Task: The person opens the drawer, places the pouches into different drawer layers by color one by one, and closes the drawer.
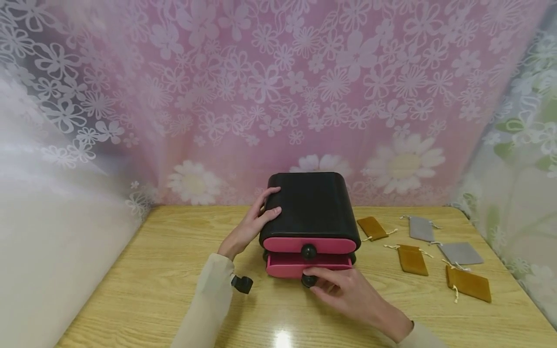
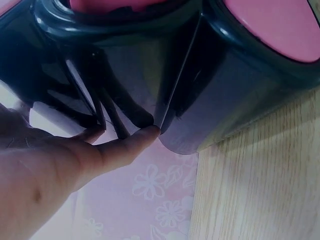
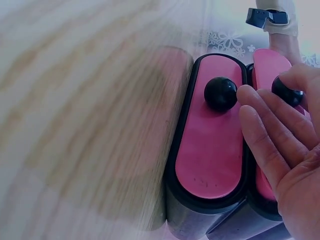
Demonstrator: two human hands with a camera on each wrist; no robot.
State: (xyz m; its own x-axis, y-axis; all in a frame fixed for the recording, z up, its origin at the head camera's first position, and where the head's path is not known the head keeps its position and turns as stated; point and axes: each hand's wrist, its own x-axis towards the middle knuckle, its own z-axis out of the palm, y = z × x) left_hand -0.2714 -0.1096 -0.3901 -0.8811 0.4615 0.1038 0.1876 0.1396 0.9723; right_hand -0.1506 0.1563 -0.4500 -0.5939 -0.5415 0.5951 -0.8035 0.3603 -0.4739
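Observation:
A glossy black drawer unit (image 1: 311, 203) with pink drawer fronts and round black knobs stands on the table. Its top drawer (image 1: 283, 245) is closed, while the middle drawer (image 1: 285, 272) sticks out a little, its pink inside showing. My right hand (image 1: 348, 292) pinches the middle drawer's knob (image 3: 287, 92) with the thumb and a finger. The right wrist view also shows the bottom drawer (image 3: 210, 145), closed, its own knob (image 3: 220, 94) beside my fingertips. My left hand (image 1: 252, 224) rests against the unit's left side, thumb on the top; its fingertips touch the black casing in the left wrist view.
To the right of the unit lie brown drawstring pouches (image 1: 412, 260) and grey drawstring pouches (image 1: 420, 229), several in all. The wooden table (image 1: 152, 290) meets a pink floral curtain (image 1: 270, 96) behind, with further curtains at both sides.

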